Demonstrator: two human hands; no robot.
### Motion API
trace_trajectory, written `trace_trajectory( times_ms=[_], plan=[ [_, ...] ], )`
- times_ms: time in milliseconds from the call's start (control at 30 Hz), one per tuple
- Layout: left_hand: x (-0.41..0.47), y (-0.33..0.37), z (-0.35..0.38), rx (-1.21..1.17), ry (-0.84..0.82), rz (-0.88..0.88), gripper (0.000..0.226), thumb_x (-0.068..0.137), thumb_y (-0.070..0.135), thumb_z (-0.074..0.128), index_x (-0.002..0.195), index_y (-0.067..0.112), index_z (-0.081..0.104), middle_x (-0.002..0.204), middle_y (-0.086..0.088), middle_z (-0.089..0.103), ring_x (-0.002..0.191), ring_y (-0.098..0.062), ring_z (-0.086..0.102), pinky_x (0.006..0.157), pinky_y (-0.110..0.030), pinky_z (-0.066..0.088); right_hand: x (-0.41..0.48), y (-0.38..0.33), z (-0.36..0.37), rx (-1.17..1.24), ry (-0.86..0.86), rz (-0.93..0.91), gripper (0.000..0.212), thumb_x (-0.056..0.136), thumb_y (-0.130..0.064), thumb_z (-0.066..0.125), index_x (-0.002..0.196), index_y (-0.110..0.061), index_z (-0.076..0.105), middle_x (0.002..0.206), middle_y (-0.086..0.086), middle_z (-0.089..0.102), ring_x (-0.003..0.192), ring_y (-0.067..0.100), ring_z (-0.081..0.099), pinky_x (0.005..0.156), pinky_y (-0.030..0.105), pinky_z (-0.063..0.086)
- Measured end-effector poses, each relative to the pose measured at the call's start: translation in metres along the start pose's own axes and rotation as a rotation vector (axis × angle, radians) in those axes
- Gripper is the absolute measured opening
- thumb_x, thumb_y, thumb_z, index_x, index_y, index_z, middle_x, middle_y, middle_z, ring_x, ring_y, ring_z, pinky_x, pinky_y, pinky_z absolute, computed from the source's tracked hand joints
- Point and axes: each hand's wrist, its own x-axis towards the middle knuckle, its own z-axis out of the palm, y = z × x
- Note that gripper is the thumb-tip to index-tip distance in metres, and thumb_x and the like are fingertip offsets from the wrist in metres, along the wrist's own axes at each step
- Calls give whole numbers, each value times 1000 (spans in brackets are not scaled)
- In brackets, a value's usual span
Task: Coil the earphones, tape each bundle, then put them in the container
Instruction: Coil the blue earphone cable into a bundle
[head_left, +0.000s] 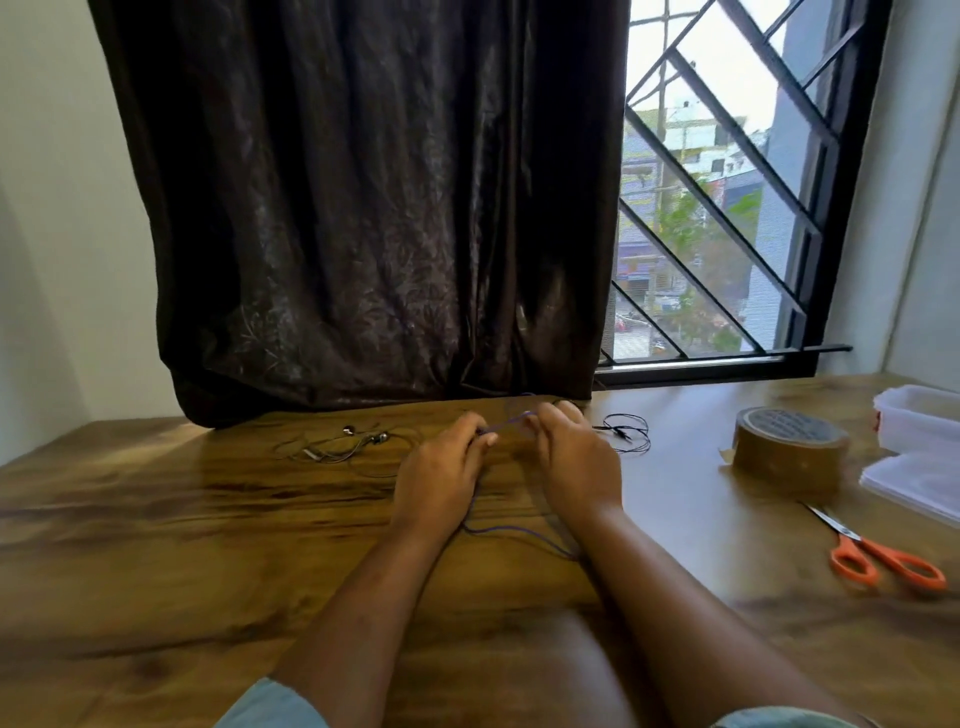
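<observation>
Three sets of earphones: grey set (353, 444) at ten o'clock, purple set (508, 423) at twelve, black set (626, 434) at one. At three o'clock, one tape roll (789, 447), one scissors (883, 558), one clear box (919, 415).

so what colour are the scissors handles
Orange, with plain metal blades. The scissors show best in the head view, lying at the far right.

Daylight enters through the window (722, 171) at upper right, where the sky is overexposed. The dark curtain (363, 208) blocks the rest, so the left of the room is dimmer. The counter (675, 467) shows a soft sheen near the window. Motion blur smears the left hand (441, 467), the right hand (576, 462), the purple earphone cable (506, 425) pinched between them, and the scissors (883, 556). Window bars bow toward the edges.
</observation>
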Motion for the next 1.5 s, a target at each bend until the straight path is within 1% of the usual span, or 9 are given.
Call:
trace_trajectory(
  times_ms=[133, 367, 533, 667, 800, 1000, 1167, 1300, 1500],
  plan=[
    [1, -5, 4, 202, -31, 1, 17, 95, 37, 48, 86, 23, 54, 78, 7, 58, 78, -17, 54, 63, -34, 40, 5, 6, -1, 160, 103, 323, 26, 99, -32, 42, 91, -19, 64, 101, -2, 47, 79, 25, 57, 63, 31, 42],
    [1, -2, 0, 363, -20, -123, 24, 88, 46, 54, 99, 25, 58, 101, 8, 62, 100, -20, 50, 76, -34, 42, 10, 8, 3, 354, 185, 447, 26, 97, -20, 44, 85, -16, 67, 99, -2, 48, 99, 22, 46, 79, 32, 38],
    [3, -2, -12, 138, 98, -139, 20, 89, 22, 59, 107, 28, 61, 94, 11, 63, 96, -12, 55, 89, -35, 33, 12, 3, 5, 232, 92, 333, 26, 98, -20, 45, 94, -16, 70, 109, 0, 63, 108, 24, 48, 91, 39, 35],
    [6, -1, -15, -135, 178, -156, 6, 93, 27, 56, 94, 23, 60, 57, 9, 51, 50, -8, 47, 58, -30, 37, 8, 5, 5, 11, -67, 130, 47, 84, -19, 35, 124, -24, 59, 124, -2, 60, 119, 22, 46, 96, 39, 27],
    [7, 1, -16, -153, 131, -209, 14, 90, 36, 59, 91, 22, 60, 61, 4, 58, 53, -13, 54, 51, -34, 41, 5, -4, 2, 107, -30, -57, 76, 69, -19, 42, 145, -27, 35, 140, -5, 44, 130, 18, 34, 103, 41, 22],
    [9, 5, -17, -371, 74, -213, 25, 82, 7, 68, 95, 26, 59, 85, 15, 64, 78, 8, 60, 62, -6, 43, 1, -17, 4, 134, -64, -344, 35, 90, -25, 51, 123, -34, 57, 118, -14, 58, 111, 9, 50, 90, 29, 24],
    [9, 8, -20, -404, 75, -243, 24, 78, 0, 70, 88, 17, 56, 78, 8, 66, 64, 9, 60, 52, -8, 43, 3, -16, 5, 239, -52, -367, 26, 88, -26, 60, 114, -31, 64, 113, -10, 54, 103, 10, 49, 89, 38, 42],
    [9, 4, -22, -263, 98, -198, 24, 79, -5, 63, 78, 18, 56, 64, 12, 57, 61, 5, 57, 47, -13, 42, 2, -20, 0, 147, -82, -462, 33, 89, -21, 56, 118, -34, 64, 116, -10, 55, 105, 11, 50, 90, 33, 39],
    [9, 2, -22, -162, 77, -247, 31, 75, 15, 76, 71, 22, 45, 56, 8, 50, 51, -3, 48, 48, -21, 39, 6, -19, 2, 169, -67, -436, 15, 89, -27, 59, 101, -30, 67, 115, -13, 55, 109, 11, 47, 92, 38, 39]
  ],
)
